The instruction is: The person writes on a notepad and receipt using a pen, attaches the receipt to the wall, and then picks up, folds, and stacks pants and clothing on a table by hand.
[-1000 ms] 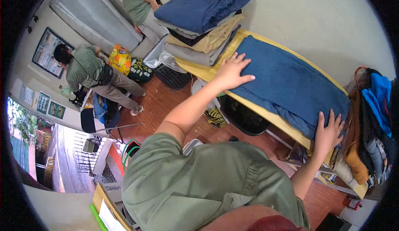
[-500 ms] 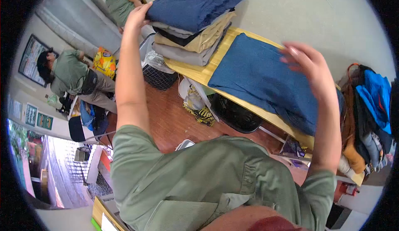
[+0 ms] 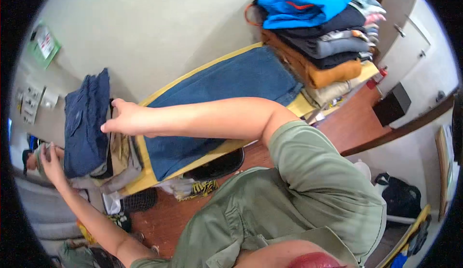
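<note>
A tall stack of folded garments, with navy trousers [image 3: 87,123] on top and beige, black and grey cloth beneath, stands at the left end of the yellow tabletop [image 3: 308,105]. Beside the stack's outer side, my left hand [image 3: 52,164] is raised with its fingers apart. My right hand [image 3: 124,118] reaches to the opposite edge of the stack, thumb and fingers apart; whether it touches the cloth is hard to tell. Under my right forearm, blue denim trousers [image 3: 217,82] lie flat along the table.
At the table's right end is another pile of clothes [image 3: 333,46], topped by a bright blue garment [image 3: 304,3]. A black basket [image 3: 217,166] sits below the table. Part of another person [image 3: 31,161] shows at far left. A fire extinguisher [image 3: 380,76] stands near the door.
The view has swung to the right. My right hand has left the space over the denim and moved across to the stack. My left hand stays beside the stack, its fingers now spread.
</note>
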A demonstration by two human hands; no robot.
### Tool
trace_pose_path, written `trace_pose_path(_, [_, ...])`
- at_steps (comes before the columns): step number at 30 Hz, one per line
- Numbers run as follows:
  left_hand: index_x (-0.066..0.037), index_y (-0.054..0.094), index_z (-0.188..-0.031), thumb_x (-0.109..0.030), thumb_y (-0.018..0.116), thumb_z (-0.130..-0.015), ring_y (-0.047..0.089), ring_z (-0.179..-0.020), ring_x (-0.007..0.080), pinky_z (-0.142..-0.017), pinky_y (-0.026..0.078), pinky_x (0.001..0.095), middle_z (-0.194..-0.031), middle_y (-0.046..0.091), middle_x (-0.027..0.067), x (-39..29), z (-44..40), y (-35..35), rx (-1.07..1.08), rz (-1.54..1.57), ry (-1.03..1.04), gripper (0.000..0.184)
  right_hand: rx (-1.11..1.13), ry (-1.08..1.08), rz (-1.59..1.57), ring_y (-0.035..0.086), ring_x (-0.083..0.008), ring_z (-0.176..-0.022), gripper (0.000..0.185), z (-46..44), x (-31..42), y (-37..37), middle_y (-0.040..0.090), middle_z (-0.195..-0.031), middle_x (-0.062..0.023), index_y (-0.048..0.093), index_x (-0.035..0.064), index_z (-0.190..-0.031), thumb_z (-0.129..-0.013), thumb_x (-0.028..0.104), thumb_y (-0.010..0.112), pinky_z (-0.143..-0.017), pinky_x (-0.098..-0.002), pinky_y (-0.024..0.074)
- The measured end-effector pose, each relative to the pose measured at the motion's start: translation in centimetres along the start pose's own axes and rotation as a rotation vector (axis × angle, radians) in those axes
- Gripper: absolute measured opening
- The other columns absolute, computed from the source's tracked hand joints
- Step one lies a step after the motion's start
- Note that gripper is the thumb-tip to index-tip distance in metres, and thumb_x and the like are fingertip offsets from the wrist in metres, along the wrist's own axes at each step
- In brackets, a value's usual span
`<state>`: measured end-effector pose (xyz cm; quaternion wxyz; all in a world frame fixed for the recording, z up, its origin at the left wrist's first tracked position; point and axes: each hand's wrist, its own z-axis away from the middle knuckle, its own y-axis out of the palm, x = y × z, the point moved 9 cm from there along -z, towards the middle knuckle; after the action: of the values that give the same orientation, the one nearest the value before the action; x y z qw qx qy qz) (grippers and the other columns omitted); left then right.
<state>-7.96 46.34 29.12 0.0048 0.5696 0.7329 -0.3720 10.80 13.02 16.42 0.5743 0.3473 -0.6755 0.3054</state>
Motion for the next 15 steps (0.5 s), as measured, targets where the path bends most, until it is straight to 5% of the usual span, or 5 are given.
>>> trace_pose_path(3, [-0.001,0.052,-0.129,-0.034,0.063,-0.09,0.047,-0.124,0.0225,-0.103,0.035,0.0353,-0.133,0.052,0.0126,-12.6,5.5,1.5,-0.064,0.185,-0.062,0.053,-0.018,-0.121,0.082,0.051,-0.0333,-0.117,0.082,5.0,2.5,-3.9,0.05,-0.128,-0.0244,0.032,-0.0041,-0.139,-0.08,0.037,0.069,-0.096,-0.0387,0.0437])
trace_pose_path(5, [-0.001,0.051,-0.129,-0.023,0.059,-0.092,0.043,-0.127,0.0214,-0.107,0.03,0.0357,-0.136,0.05,0.0103,-20.9,8.3,2.1,-0.085,0.394,0.261,0.044,0.022,-0.224,0.164,0.052,-0.0338,-0.116,0.082,8.6,4.3,-6.0,0.051,-0.128,-0.0248,0.032,-0.0036,-0.139,-0.081,0.04,0.068,-0.095,-0.0387,0.0442])
trace_pose_path(10, [-0.002,0.053,-0.127,-0.01,0.056,-0.091,0.042,-0.129,0.0215,-0.11,0.026,0.0356,-0.137,0.049,0.0101,-32.5,12.6,6.0,0.032,0.615,0.552,0.037,0.108,-0.302,0.521,0.057,-0.0289,-0.105,0.06,18.6,6.8,-10.8,0.058,-0.121,-0.0173,0.049,-0.0005,-0.128,-0.084,0.036,0.066,-0.091,-0.0383,0.047])
trace_pose_path(15, [-0.003,0.054,-0.125,-0.011,0.059,-0.088,0.04,-0.132,0.0236,-0.111,0.024,0.0372,-0.139,0.048,0.0118,-40.4,15.3,10.4,0.236,0.817,0.563,0.039,-0.008,-0.159,0.698,0.066,-0.0214,-0.083,0.035,27.5,9.7,-18.2,0.068,-0.088,-0.013,0.066,-0.001,-0.1,-0.082,0.029,0.069,-0.076,-0.0332,0.051])
